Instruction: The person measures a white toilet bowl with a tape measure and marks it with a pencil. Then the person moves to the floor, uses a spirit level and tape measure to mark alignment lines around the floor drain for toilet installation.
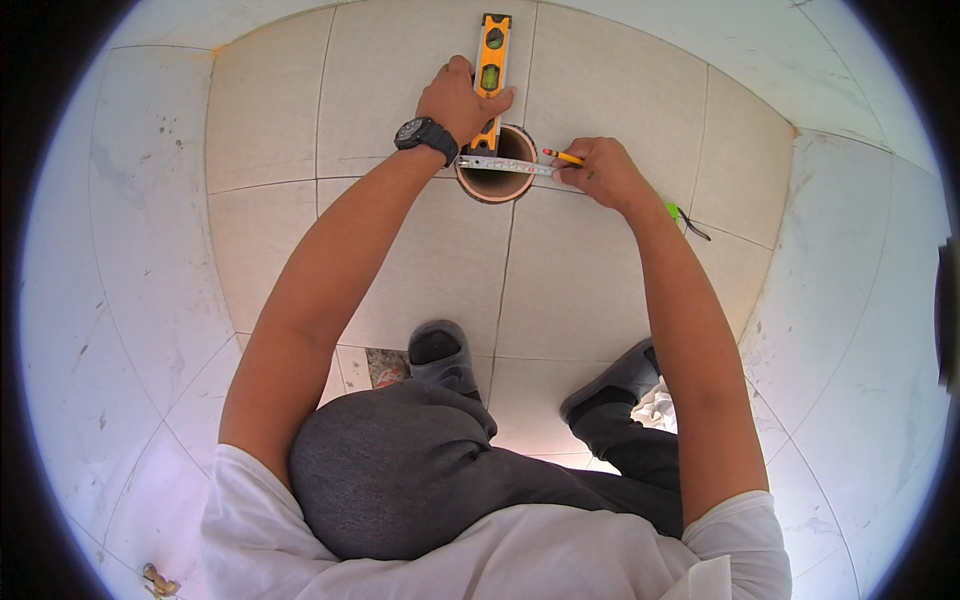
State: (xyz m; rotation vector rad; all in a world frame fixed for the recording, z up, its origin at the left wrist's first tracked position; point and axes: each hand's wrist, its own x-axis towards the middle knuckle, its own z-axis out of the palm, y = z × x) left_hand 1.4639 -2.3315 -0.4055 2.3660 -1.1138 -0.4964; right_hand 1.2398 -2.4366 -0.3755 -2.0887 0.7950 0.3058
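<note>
My left hand point(462, 102), with a black watch at its wrist, is closed around a yellow spirit level point(492, 50). The level's near end reaches the far rim of a round pipe opening point(490, 188) in the tiled floor. Across that opening lies the blade of a tape measure point(505, 165), its end by the left rim. At the right of the hole, my right hand point(605, 172) pinches the blade and also holds a yellow pencil point(568, 157), pink eraser end pointing left. A green piece with a black strap point(692, 224), probably the tape's case, shows partly behind my right forearm.
Beige floor tiles point(590, 275) surround the hole, with pale marbled walls point(850, 260) on the left, right and far sides. My feet in grey slides point(440, 355) stand on the near tiles. A broken, rough patch point(387, 365) shows beside the left foot, and crumpled white material point(657, 408) by the right.
</note>
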